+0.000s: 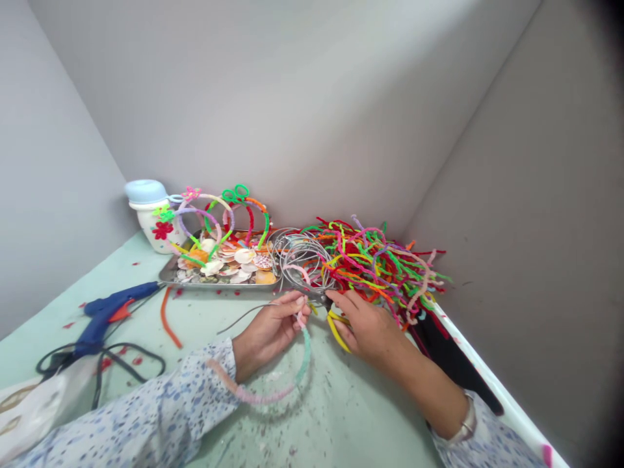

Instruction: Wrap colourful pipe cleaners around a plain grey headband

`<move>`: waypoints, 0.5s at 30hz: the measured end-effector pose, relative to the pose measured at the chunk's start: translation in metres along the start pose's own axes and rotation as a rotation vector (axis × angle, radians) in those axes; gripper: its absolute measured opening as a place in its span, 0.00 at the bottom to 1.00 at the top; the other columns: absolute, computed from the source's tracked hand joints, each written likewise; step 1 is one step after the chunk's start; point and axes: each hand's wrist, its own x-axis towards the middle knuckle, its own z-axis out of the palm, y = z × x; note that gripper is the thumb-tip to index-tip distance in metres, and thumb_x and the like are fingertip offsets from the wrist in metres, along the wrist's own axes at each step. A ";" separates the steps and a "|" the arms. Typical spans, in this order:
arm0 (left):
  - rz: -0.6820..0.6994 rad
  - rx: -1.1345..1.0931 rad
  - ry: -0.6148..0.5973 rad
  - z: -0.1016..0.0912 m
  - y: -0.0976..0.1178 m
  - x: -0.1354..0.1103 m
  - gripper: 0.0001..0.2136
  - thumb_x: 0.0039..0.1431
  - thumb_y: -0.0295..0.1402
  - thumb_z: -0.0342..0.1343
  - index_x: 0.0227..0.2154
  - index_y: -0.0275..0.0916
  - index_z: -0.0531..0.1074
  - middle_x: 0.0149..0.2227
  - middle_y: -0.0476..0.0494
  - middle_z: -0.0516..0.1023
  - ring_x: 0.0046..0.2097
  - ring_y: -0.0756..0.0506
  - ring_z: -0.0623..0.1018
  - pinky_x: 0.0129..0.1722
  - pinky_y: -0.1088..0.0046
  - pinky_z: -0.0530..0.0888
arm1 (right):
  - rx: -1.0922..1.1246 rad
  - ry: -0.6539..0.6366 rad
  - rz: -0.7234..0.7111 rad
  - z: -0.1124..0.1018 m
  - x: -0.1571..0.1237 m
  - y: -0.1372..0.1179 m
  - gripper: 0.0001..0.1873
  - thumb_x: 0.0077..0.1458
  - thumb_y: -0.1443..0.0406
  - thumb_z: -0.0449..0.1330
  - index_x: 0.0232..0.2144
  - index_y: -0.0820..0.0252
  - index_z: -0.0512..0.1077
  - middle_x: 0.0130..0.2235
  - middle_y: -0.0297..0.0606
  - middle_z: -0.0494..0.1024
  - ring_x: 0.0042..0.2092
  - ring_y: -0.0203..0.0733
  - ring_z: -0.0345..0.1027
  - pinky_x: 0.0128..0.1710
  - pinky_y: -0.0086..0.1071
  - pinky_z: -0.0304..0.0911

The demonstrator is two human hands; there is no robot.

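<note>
My left hand point(273, 330) pinches one end of a curved headband point(260, 396) wrapped in pink, mint and peach pipe cleaner. From the pinch the band bends down and round to the left, its other end near my sleeve. A thin grey wire point(241, 317) sticks out leftward by the same fingers. My right hand point(366, 328) grips yellow-handled pliers point(338, 331), their dark jaws close to my left fingertips. Whether the jaws touch the headband is too small to tell.
Behind stands a metal tray point(219, 286) of seashells point(238, 263) and finished pipe-cleaner hoops point(266, 227). Coiled wire point(292, 250) and a heap of coloured pipe cleaners point(370, 260) lie right of it. At left are a blue glue gun point(104, 312), its cord and a lidded cup point(156, 227).
</note>
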 end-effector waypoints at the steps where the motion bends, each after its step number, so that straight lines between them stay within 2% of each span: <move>1: -0.002 0.003 0.002 0.000 0.000 0.000 0.07 0.50 0.24 0.60 0.32 0.34 0.68 0.27 0.47 0.73 0.25 0.55 0.71 0.23 0.84 0.66 | 0.012 -0.002 0.001 0.000 0.000 0.001 0.24 0.56 0.67 0.52 0.56 0.60 0.60 0.44 0.44 0.71 0.38 0.44 0.71 0.32 0.33 0.65; 5: -0.007 0.010 0.011 0.001 0.002 0.000 0.08 0.51 0.24 0.60 0.34 0.35 0.69 0.27 0.47 0.73 0.25 0.55 0.71 0.24 0.84 0.66 | 0.152 -0.019 0.030 0.001 -0.001 0.003 0.23 0.56 0.67 0.52 0.55 0.60 0.61 0.45 0.44 0.73 0.39 0.43 0.71 0.35 0.33 0.66; 10: -0.007 0.019 0.020 -0.001 0.002 0.001 0.09 0.51 0.23 0.59 0.37 0.34 0.70 0.26 0.47 0.73 0.24 0.54 0.71 0.24 0.83 0.67 | 0.461 -0.013 0.072 0.002 0.002 0.004 0.20 0.55 0.66 0.55 0.51 0.59 0.65 0.48 0.43 0.74 0.47 0.43 0.69 0.47 0.36 0.63; 15: -0.008 0.037 0.000 -0.001 0.003 0.000 0.09 0.52 0.22 0.59 0.38 0.32 0.72 0.25 0.47 0.73 0.24 0.55 0.71 0.24 0.83 0.67 | 0.699 -0.123 0.227 -0.003 0.006 0.003 0.19 0.53 0.62 0.58 0.49 0.59 0.68 0.38 0.38 0.78 0.36 0.40 0.71 0.37 0.32 0.65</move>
